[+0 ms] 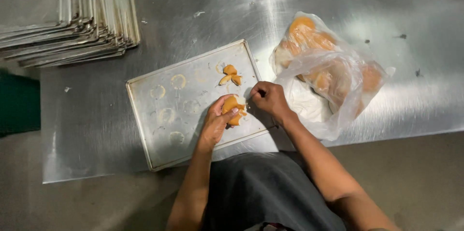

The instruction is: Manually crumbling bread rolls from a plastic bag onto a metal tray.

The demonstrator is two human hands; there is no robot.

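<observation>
The left hand (pixel 216 123) is gripping a bun (pixel 233 108), fingers curled around it, over the tray (pixel 159 139) near its right edge. The right hand (pixel 269 99) is closing into a fist just beside the bun, pinching a small dark tool; its type is unclear. A bag (pixel 333 76) is lying just right of the tray. Bun pieces (pixel 230 75) are resting near the tray's far edge. The tray's left half is staying open.

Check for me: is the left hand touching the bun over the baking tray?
Touching. The head view shows the left hand wrapped around the bun, thumb pressed across it, above the baking tray.

tray stack (pixel 67 16) cut off top-left
</observation>
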